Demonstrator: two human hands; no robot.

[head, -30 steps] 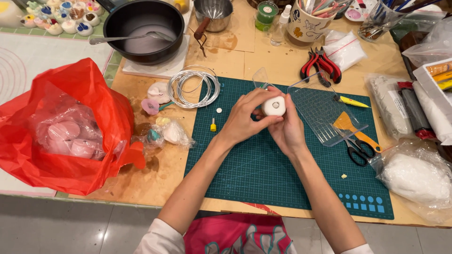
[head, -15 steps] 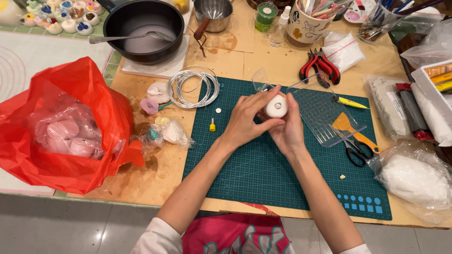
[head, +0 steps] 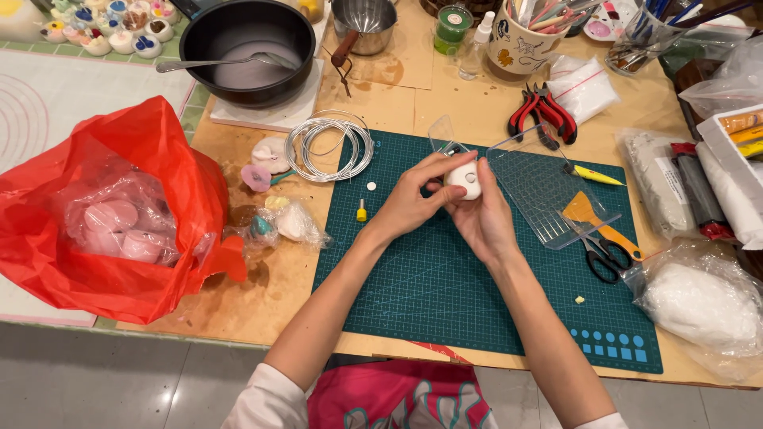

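Observation:
A small white lump of clay is held above the dark green cutting mat, near its far edge. My left hand pinches it from the left with thumb and fingers. My right hand cups it from below and the right. Just beyond the hands lie a clear plastic piece and a clear gridded sheet.
A red plastic bag with pink lumps sits at left. A wire coil, black pan with spoon, red pliers, scissors, an orange scraper and bagged white clay ring the mat.
Both hands keep working the white lump in place, with only slight finger shifts. Nothing else on the table has moved.

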